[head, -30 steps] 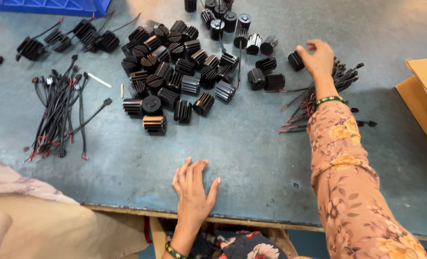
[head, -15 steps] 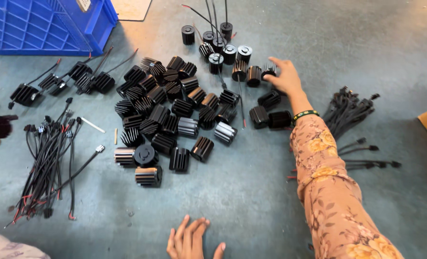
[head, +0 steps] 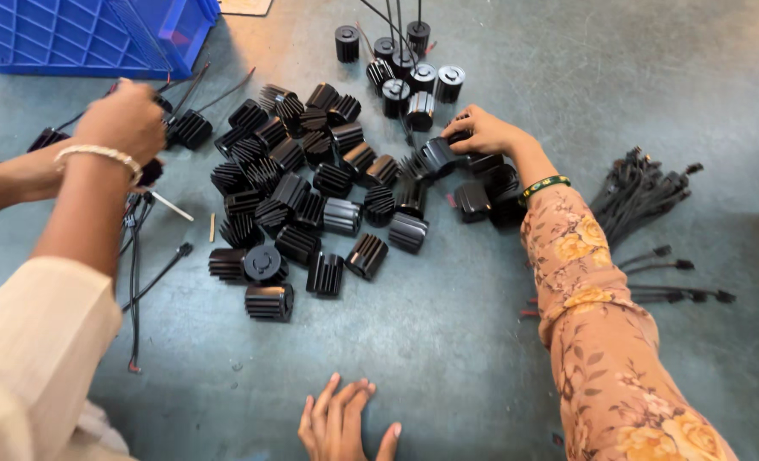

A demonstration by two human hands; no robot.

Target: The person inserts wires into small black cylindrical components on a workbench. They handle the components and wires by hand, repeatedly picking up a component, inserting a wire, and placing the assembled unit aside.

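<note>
since half a second ago my right hand has drawn in from the far edge of the pile and now sits on a black finned cylindrical heat sink, fingers curled over its top and grasping it; a co-worker's hand with a pale bracelet has come into view at left. my left hand lies flat and released on the grey-green table at the near edge, fingers spread, holding nothing. the heat sink i grip lies at the right side of the main pile of heat sinks, touching its neighbours, just beside two more lying under my wrist. beyond my hand stands a small cluster of upright heat sinks with wires rising from them. to my right, well apart from the pile, lies a bundle of black cable leads. the co-worker's hand is closed over dark parts near a second bundle of leads, with a blue plastic crate at the far left corner.
</note>
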